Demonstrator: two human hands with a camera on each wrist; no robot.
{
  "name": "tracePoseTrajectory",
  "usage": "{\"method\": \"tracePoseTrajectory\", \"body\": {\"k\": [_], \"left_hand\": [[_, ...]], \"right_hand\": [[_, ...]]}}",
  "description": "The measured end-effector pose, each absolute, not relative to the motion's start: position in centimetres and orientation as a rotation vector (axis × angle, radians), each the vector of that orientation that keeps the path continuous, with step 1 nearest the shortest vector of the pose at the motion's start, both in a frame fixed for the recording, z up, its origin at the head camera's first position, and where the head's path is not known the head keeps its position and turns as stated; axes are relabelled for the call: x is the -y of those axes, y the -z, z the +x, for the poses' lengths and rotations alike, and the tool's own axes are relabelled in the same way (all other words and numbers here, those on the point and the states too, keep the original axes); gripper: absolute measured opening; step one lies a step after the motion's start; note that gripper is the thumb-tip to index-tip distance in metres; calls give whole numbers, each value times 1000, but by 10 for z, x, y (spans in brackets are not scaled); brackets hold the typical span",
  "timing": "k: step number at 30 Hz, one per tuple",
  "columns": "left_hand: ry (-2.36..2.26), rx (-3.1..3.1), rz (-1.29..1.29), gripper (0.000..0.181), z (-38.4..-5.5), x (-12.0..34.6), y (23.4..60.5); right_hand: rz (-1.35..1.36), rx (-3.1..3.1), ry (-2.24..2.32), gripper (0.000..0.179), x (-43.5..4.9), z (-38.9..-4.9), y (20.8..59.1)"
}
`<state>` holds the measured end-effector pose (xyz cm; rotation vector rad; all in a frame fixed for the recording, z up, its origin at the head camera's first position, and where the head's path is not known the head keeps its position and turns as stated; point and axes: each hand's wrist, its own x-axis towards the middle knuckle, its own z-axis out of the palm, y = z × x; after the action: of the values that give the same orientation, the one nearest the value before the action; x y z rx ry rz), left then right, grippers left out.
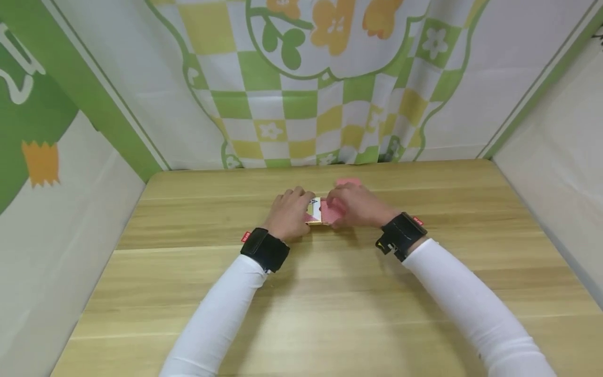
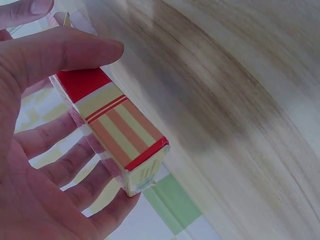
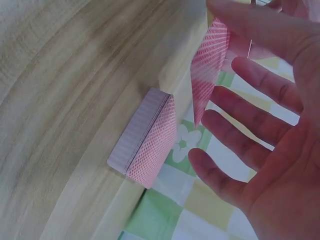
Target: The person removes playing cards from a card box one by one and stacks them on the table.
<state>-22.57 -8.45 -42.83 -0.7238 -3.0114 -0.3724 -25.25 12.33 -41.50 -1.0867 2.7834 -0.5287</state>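
Note:
My left hand [image 1: 286,214] grips a card box [image 2: 120,125] by its long sides, thumb on the red and striped narrow face, fingers along the far side. In the head view, a white part with a letter A shows on the box. At the box's right end, my right hand [image 1: 361,205] pinches a red-backed playing card [image 3: 209,72] between thumb and fingertips; its other fingers are spread. Behind the right hand, a squared deck of red-backed cards [image 3: 150,137] lies on the table, mostly hidden by that hand in the head view.
The wooden table [image 1: 330,293] reaches back to a green and yellow checked curtain [image 1: 301,104]. White panels with green borders stand at the left and right. Black bands [image 1: 266,248] wrap both wrists.

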Motion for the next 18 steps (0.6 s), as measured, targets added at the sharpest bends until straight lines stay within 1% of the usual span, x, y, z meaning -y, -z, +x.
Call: {"method": "tracePoseTrajectory", "body": {"k": [9, 16, 18], "left_hand": [[391, 3023, -729, 72, -227, 84, 425], [380, 3040, -678, 72, -226, 88, 425], [376, 3051, -671, 72, -226, 88, 425]], "right_hand": [[-1076, -2750, 490, 50, -120, -253, 412], [-1087, -2740, 444, 47, -137, -260, 405], [-1084, -2745, 415, 42, -143, -263, 401]]}}
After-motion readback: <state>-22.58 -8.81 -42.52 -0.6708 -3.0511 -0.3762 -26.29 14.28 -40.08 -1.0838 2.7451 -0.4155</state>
